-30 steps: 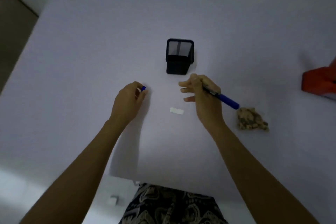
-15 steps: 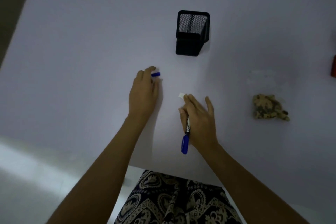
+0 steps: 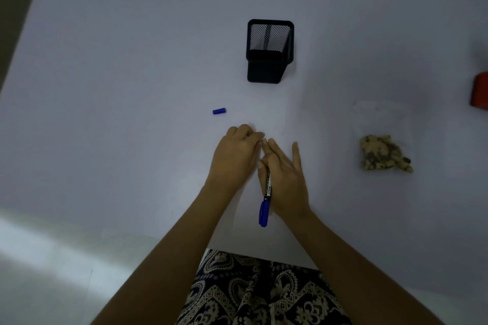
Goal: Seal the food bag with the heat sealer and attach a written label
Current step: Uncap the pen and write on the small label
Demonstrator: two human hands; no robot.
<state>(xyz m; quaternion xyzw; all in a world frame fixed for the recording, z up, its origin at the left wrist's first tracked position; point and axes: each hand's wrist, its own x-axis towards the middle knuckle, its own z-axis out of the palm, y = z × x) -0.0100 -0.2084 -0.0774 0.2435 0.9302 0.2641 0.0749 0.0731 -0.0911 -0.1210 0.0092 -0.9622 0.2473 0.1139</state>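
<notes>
My right hand [image 3: 285, 179] holds a blue marker pen [image 3: 265, 202], its capped back end pointing toward me and its tip hidden under my fingers. My left hand [image 3: 235, 155] rests on the table right beside it, fingertips touching those of the right hand; the small white label is hidden beneath them. The pen's blue cap [image 3: 219, 111] lies alone on the white table [image 3: 118, 87], up-left of my hands. A clear food bag [image 3: 383, 150] with brown snack pieces lies to the right. At the right edge a red object [image 3: 479, 93], perhaps the heat sealer, is partly visible.
A black mesh pen holder [image 3: 269, 53] stands behind my hands. The table's near edge runs just in front of my patterned trousers [image 3: 258, 290]. Floor shows at the lower left.
My left hand has let go of the blue cap, which now lies on the table, and moved right to meet my right hand over the label. The right hand still holds the pen.
</notes>
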